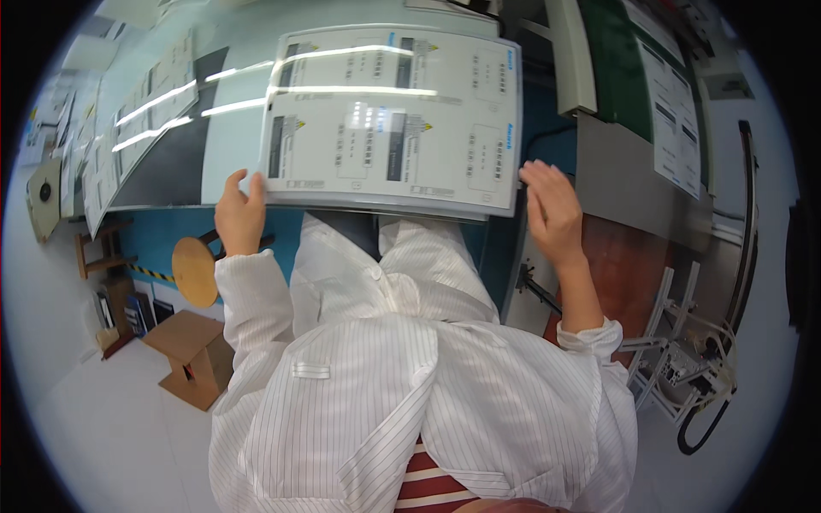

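A stack of white printed sheets (342, 171), each with repeated label-like panels, lies on a glass-topped table near its front edge. My left hand (241, 214) is at the stack's lower left corner, thumb and fingers apart, with the thumb close against the edge. On the opposite side, my right hand (554, 209) has its fingers stretched out toward the right edge and the thumb held away from them. Neither hand is wrapped round the sheets. Whether the fingertips touch the edges I cannot tell for certain.
More printed sheets (154, 107) lie to the left on a dark board (175, 154). To the right stands a machine with a green surface (611, 77) and a sheet (674, 120) on it. A round wooden stool (195, 272) and cardboard box (190, 359) stand on the left.
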A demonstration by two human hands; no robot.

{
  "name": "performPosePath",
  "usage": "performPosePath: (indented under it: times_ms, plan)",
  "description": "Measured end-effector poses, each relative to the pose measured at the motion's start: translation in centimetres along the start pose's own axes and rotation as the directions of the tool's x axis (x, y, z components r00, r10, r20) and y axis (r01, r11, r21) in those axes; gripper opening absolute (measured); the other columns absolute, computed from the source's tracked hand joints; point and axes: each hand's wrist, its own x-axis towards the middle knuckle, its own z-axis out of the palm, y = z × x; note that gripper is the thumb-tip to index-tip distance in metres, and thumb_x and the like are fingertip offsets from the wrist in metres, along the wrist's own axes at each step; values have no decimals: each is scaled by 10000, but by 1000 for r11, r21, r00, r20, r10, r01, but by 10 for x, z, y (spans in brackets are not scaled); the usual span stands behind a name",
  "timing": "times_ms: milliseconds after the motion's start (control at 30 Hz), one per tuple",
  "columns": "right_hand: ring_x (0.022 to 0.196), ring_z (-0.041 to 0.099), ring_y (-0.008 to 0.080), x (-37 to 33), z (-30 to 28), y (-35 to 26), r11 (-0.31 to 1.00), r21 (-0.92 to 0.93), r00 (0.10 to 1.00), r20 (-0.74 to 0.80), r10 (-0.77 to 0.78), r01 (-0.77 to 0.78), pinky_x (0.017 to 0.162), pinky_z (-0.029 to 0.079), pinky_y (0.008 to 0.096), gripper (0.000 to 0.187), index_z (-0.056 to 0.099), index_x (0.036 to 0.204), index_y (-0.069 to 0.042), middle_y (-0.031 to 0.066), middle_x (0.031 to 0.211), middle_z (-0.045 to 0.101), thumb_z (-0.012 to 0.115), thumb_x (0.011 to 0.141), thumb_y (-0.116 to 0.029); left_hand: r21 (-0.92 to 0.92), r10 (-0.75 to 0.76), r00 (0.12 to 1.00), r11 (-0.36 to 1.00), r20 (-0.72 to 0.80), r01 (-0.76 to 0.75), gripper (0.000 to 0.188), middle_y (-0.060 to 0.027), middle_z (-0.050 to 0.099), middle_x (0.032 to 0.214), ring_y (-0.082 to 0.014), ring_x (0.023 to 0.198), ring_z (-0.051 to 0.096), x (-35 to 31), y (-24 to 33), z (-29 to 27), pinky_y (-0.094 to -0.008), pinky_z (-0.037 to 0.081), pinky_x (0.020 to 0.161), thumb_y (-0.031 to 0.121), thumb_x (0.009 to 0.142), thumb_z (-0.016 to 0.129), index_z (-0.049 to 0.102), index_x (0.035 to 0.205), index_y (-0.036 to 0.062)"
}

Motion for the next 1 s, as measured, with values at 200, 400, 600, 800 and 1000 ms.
performPosePath:
  times_ms: [200, 400, 600, 800, 1000]
  plan:
    - [1302, 407, 366, -21, -23, 130, 835, -334, 896, -244, 371, -437, 1083, 323, 449, 375, 532, 1274, -36, 212, 1383, 454, 543, 911, -131, -69, 212, 966, 972, -146, -224, 325, -110, 606, 883, -194, 720, 561, 39, 0, 34, -314, 469, 667, 221, 903, 626, 626, 1154, 14]
    - [1362, 299, 407, -57, -38, 221, 518, -451, 686, -451, 571, -727, 1112, 218, 546, 480, 414, 1369, -23, 254, 1446, 356, 466, 952, -256, -87, 146, 979, 983, -144, -160, 400, -200, 551, 1158, -320, 1051, 539, 52, 7, 66, -403, 447, 904, 275, 962, 518, 567, 1220, -26]
    - [1384, 277, 389, -51, -56, 253, 434, -437, 614, -497, 613, -788, 1122, 185, 559, 495, 401, 1376, -10, 238, 1458, 354, 448, 954, -265, -4, 166, 974, 986, -157, -169, 390, -196, 540, 1197, -339, 1105, 505, 51, 16, 68, -421, 399, 973, 272, 985, 467, 563, 1222, -22]
    - [1410, 249, 355, -38, -60, 260, 364, -409, 532, -449, 718, -837, 1125, 162, 570, 577, 363, 1421, -26, 203, 1498, 320, 403, 958, -369, 4, 133, 979, 991, -153, -133, 391, -191, 538, 1212, -332, 1137, 490, 47, 22, 68, -416, 400, 984, 281, 991, 453, 564, 1226, -11]
    - [1426, 227, 329, -52, -52, 223, 387, -416, 534, -333, 777, -823, 1133, 133, 566, 620, 323, 1452, -32, 168, 1525, 292, 359, 968, -418, 15, 130, 979, 991, -155, -129, 392, -187, 543, 1212, -333, 1131, 494, 46, 27, 67, -420, 406, 975, 281, 991, 452, 564, 1228, -10]
